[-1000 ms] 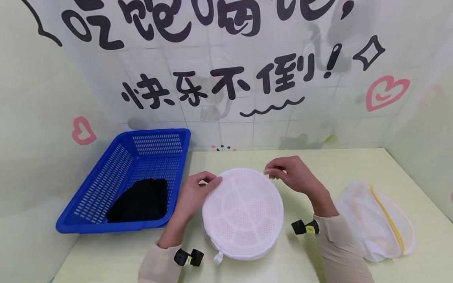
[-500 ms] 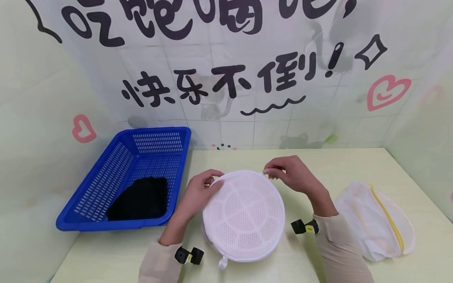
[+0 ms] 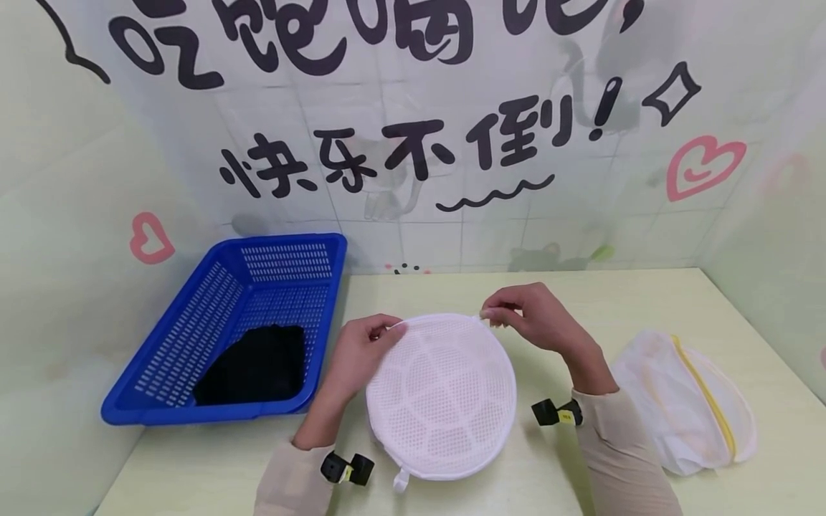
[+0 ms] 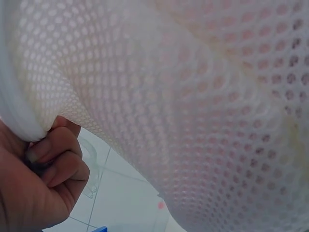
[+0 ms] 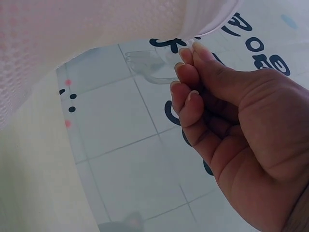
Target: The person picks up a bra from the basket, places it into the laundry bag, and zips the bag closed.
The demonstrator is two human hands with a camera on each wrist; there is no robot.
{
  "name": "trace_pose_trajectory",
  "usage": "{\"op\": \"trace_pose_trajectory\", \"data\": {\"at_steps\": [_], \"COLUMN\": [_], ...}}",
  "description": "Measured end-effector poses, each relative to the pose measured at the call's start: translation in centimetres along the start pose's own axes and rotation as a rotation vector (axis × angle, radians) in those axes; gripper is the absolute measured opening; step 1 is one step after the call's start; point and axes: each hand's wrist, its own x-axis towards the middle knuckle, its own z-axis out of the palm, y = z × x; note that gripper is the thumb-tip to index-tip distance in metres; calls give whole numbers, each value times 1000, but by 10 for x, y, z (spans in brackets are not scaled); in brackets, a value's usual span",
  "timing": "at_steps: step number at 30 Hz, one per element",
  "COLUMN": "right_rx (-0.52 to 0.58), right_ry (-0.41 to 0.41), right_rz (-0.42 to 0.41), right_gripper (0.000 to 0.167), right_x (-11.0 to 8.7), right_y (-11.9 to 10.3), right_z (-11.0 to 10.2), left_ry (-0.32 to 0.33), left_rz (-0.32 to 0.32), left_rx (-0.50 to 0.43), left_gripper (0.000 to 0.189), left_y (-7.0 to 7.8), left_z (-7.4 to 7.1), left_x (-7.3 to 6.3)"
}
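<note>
A round white mesh laundry bag [image 3: 445, 394] stands over the middle of the table, its flat circular end facing up. My left hand [image 3: 361, 355] grips the bag's upper left rim, thumb on top; in the left wrist view the fingers [image 4: 60, 152] curl under the piped edge. At the upper right rim my right hand [image 3: 532, 315] pinches a small tab, thumb against fingertips, as the right wrist view shows with the thumb [image 5: 212, 70] right at the edge. A white tab [image 3: 401, 479] hangs from the bag's lower left rim.
A blue plastic basket [image 3: 145, 412] with black cloth [image 3: 254, 365] in it stands at the left. At the right lies another white mesh bag [image 3: 671, 408] with a yellow zipper [image 3: 703, 394]. A wall covered with a printed sheet [image 3: 490, 244] rises behind the table [image 3: 619, 301].
My left fingers have shifted slightly on the rim, and the bag's top has tilted a little. The right hand keeps its pinch in nearly the same place.
</note>
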Motion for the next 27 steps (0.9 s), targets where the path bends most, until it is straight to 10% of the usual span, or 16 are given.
{"op": "trace_pose_trajectory", "data": {"at_steps": [27], "right_rx": [-18], "right_ry": [-6], "right_rz": [4], "right_gripper": [11], "right_x": [-1], "right_y": [1], "right_z": [-3], "left_ry": [23], "left_rz": [-75], "left_rx": [-97], "left_gripper": [15], "left_y": [2], "left_z": [-3], "left_x": [0]}}
